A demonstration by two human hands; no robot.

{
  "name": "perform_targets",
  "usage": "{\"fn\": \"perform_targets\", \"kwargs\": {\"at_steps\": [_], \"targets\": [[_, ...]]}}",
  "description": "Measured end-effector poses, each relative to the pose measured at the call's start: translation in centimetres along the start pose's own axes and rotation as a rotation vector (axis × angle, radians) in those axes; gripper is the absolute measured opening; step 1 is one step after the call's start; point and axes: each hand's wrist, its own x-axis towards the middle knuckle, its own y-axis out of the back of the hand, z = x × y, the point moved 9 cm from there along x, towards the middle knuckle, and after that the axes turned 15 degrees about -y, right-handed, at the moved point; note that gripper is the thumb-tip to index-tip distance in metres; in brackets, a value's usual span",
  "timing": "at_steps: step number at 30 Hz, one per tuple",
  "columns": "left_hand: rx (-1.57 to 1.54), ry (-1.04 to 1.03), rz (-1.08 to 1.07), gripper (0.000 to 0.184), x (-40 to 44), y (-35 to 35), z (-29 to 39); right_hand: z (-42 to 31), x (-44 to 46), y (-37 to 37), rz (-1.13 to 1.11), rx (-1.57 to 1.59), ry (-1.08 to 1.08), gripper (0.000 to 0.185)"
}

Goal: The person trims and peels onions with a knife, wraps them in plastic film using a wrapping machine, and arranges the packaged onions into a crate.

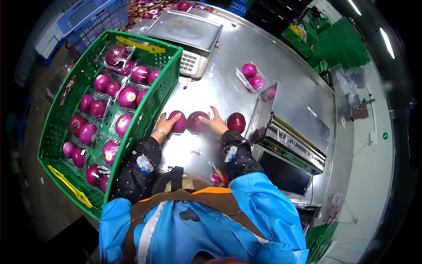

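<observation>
Two red onions sit side by side between my hands on the metal table. My left hand [162,126] curls against the left red onion [178,121], its thumb on the near side. My right hand [216,123] grips the right red onion [197,122], the thumb lying on top of it. Whether a tray lies under this pair I cannot tell. Another red onion [236,122] rests just right of my right hand. Close to my apron lies what looks like a knife with an orange-red handle [221,177], partly covered by my sleeve.
At left, a green crate [151,94] holds several wrapped pairs of onions. A weighing scale [184,31] stands behind it. Two onions in a clear tray [244,82] lie farther back. The wrapping machine [293,141] borders the right side. A blue basket [99,26] is at far left.
</observation>
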Motion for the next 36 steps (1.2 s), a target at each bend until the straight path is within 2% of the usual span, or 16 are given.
{"fn": "perform_targets", "kwargs": {"at_steps": [1,2,5,8,9,10,12,14,16,18,22,26,29,32,34,36], "targets": [[-0.23,0.177,-0.192,0.078,-0.9,-1.7,-1.4,-0.3,0.1,0.0,0.068,-0.081,0.086,0.091],[-0.293,0.145,-0.13,0.072,-0.8,-1.8,-1.1,-1.4,-0.1,0.0,0.136,-0.163,0.179,0.085],[-0.297,0.126,-0.168,0.072,-1.1,-1.6,-1.3,-0.3,-0.4,-1.0,0.052,-0.102,0.044,0.068],[0.173,-0.006,-0.012,0.072,-1.5,0.1,-0.9,0.3,-3.6,-1.6,0.22,-0.18,0.108,0.058],[0.246,-0.064,0.08,0.056,-2.5,1.1,2.0,-0.5,-6.0,-1.3,0.266,-0.16,0.137,0.055],[0.245,-0.115,0.077,0.056,-2.6,1.2,3.7,-0.6,-7.5,-0.9,0.286,-0.115,0.182,0.055],[0.226,-0.142,-0.092,0.068,-2.4,0.5,8.0,-1.6,-11.1,1.1,0.321,-0.045,0.144,0.054],[0.136,-0.351,-0.042,0.061,-3.2,0.1,13.5,-2.7,-14.3,3.9,0.341,0.156,0.184,0.053],[0.065,-0.441,-0.111,0.07,-3.6,-1.8,17.6,-4.4,-17.5,7.5,0.309,0.203,0.167,0.054],[-0.092,-0.474,-0.265,0.07,-3.1,-5.6,21.2,-5.9,-20.3,12.9,0.34,0.068,0.179,0.054],[-0.32,-0.578,-0.52,0.063,-3.3,-16.3,31.6,-6.1,-24.9,25.8,0.409,0.163,0.161,0.054],[-0.114,-0.596,-0.5,0.068,-2.0,-30.9,36.8,-4.0,-24.9,40.3,0.522,0.057,0.091,0.051],[-0.112,-0.434,-0.609,0.065,-1.8,-39.5,36.6,0.5,-22.1,48.0,0.549,0.06,0.072,0.052],[-0.056,-0.375,-0.629,0.068,-2.6,-42.4,34.5,4.1,-19.8,49.2,0.489,-0.038,0.028,0.055],[-0.12,-0.179,-0.746,0.061,-3.4,-42.3,34.5,4.7,-19.7,49.8,0.468,-0.052,0.024,0.057],[-0.118,-0.188,-0.779,0.058,-3.2,-42.3,34.7,5.1,-19.9,50.2,0.49,-0.147,0.09,0.055]]}}
